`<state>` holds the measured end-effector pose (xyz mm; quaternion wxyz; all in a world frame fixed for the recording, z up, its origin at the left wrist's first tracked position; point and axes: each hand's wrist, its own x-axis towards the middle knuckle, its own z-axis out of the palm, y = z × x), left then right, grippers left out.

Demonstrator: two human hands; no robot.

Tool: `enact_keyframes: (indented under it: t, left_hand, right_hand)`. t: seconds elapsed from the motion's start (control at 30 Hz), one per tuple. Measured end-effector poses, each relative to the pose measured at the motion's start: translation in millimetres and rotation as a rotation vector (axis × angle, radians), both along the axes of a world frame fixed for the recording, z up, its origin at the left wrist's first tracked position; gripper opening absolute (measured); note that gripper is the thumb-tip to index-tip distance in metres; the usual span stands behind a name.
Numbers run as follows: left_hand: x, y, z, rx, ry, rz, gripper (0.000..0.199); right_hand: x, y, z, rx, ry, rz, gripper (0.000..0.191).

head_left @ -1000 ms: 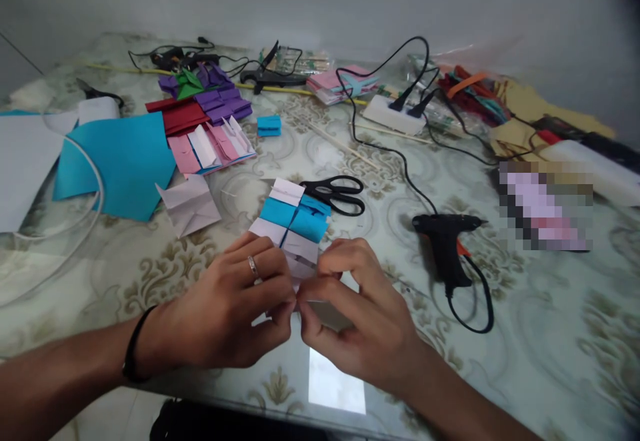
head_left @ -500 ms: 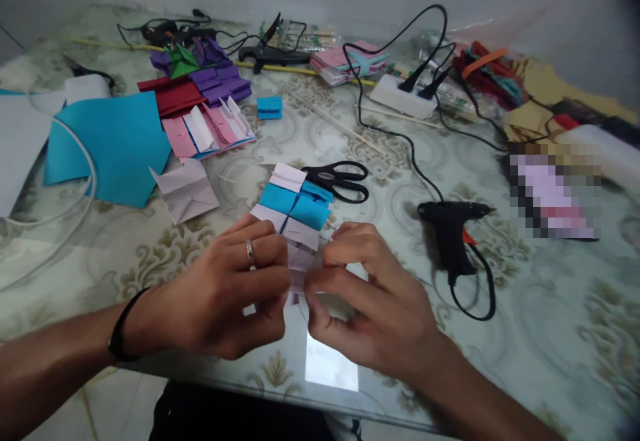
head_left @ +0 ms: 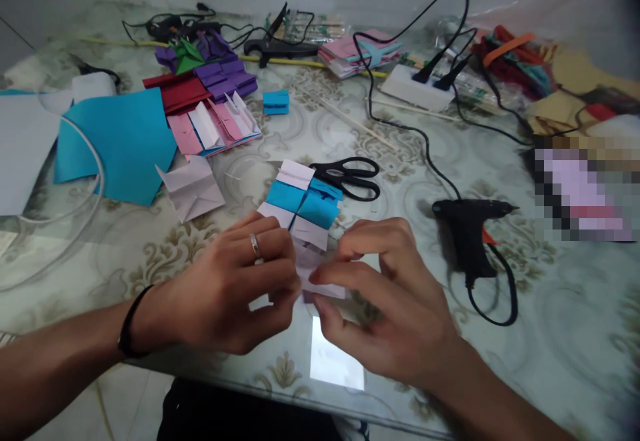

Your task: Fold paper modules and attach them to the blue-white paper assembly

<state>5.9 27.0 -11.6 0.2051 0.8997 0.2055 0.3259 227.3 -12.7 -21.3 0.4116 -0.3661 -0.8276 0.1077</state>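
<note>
My left hand (head_left: 245,281), with a ring and a black wristband, is closed in a pinch on the left side of a small folded pale paper (head_left: 327,289). On the same paper's right side, the thumb and index finger of my right hand (head_left: 395,294) pinch at a crease. My fingers hide part of the folds. Just beyond my knuckles lie blue and pale folded paper pieces (head_left: 323,206); I cannot tell whether they are joined to the held one. Black-handled scissors (head_left: 367,166) rest behind them, blades partly covered. A creased pale sheet (head_left: 193,191) sits beyond my left hand.
At right lies a black glue gun (head_left: 463,227), its cord running to a white power strip (head_left: 417,87). Blue sheets (head_left: 115,144) and folded pink, red and purple papers (head_left: 225,81) are at left. Thin sticks (head_left: 357,124) and a small blue folded piece (head_left: 276,102) lie farther back.
My right hand's fingers have spread a little and shifted right, uncovering more of the pale paper's edge. My left hand keeps its pinch. The whole view has shifted slightly.
</note>
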Motion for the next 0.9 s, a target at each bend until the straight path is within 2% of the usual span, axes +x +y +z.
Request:
enact_keyframes:
  t: [0.27,0.6,0.9]
  left_hand:
    - [-1.4,-0.1,2.9,-0.039,-0.027,0.043,0.008]
    - [2.6,-6.9,-3.5,-0.045,-0.008,0.055,0.015]
    - [1.4,-2.3,2.1,-0.109,-0.028,0.034,0.015]
  right_hand:
    - [0.1,0.8,-2.8,0.003,-0.021,-0.036,0.019]
    - [-10.9,-2.4,-5.4,0.0,-0.002,0.004,0.013]
    - [-7.8,-1.9,1.4,-0.009,0.042,-0.015,0.02]
